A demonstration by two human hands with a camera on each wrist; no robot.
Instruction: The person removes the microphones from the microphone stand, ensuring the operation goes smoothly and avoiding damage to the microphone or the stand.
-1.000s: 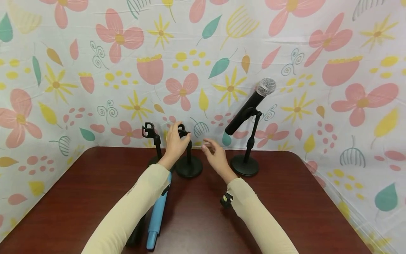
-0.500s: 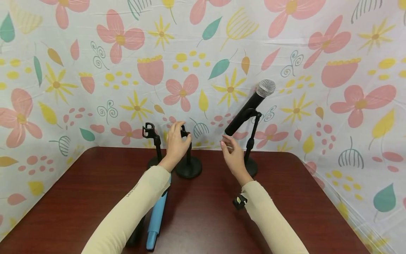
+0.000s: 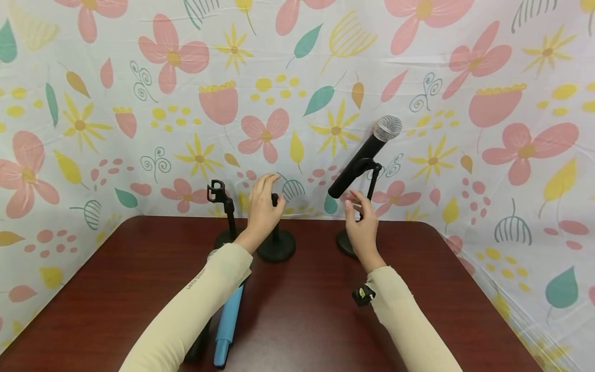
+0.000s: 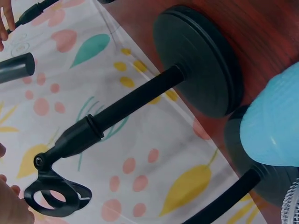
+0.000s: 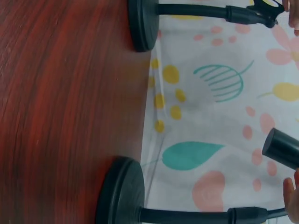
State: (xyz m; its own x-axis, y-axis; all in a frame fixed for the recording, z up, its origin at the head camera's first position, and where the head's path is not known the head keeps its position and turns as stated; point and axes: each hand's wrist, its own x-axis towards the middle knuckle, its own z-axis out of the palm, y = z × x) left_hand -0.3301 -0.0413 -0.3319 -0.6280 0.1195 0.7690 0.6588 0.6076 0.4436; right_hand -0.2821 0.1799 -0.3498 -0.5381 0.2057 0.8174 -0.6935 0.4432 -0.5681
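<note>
My left hand (image 3: 264, 209) is raised at the top of the middle black microphone stand (image 3: 280, 248), fingers loosely bent. In the left wrist view, its fingertips are at the edge of that stand's clip (image 4: 58, 198); whether they touch is hard to tell. My right hand (image 3: 363, 227) is in front of the right stand (image 3: 345, 243), thumb and fingers apart, just below a black microphone (image 3: 354, 168) with a silver head. That microphone sits tilted in the right stand's clip. In the right wrist view, fingers (image 5: 292, 196) appear near the microphone's lower end.
A third stand (image 3: 230, 212) with a bare clip is on the left. A blue microphone (image 3: 228, 320) and a dark one (image 3: 199, 345) lie on the brown table (image 3: 297, 320), partly under the left sleeve. A flowered cloth (image 3: 297, 62) hangs behind the table.
My right hand has moved right, from beside the middle stand to the right stand below the tilted microphone. The left hand has shifted only slightly, its fingers a little more lifted over the clip.
</note>
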